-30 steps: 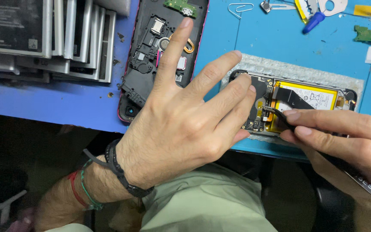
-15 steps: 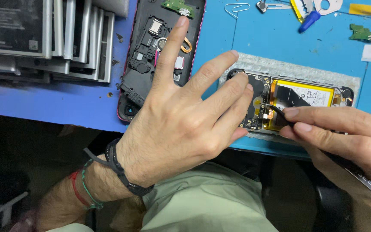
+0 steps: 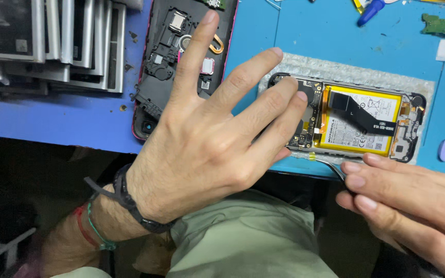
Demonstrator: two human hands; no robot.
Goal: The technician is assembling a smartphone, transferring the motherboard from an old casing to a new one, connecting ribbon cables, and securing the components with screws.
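Two hands logged. My right hand point(image 3: 413, 206) has drawn back off the opened phone point(image 3: 356, 121) to the surface edge, pinching tweezers point(image 3: 328, 164), mostly hidden by fingers. My left hand point(image 3: 212, 139), fingers spread, presses the phone's left end, covering it; phone lies between both.

My left hand point(image 3: 207, 149) spreads across the frame's centre, fingertips on the left end of the opened phone point(image 3: 351, 121), which lies on a padded sheet point(image 3: 336, 69) at centre right. Above my hand, top centre, lies a phone back cover point(image 3: 168, 56). A stack of batteries point(image 3: 52, 41) fills the upper left. My right hand point(image 3: 413, 201) sits lower right, pinching tweezers point(image 3: 328, 163) just below the phone's lower edge.
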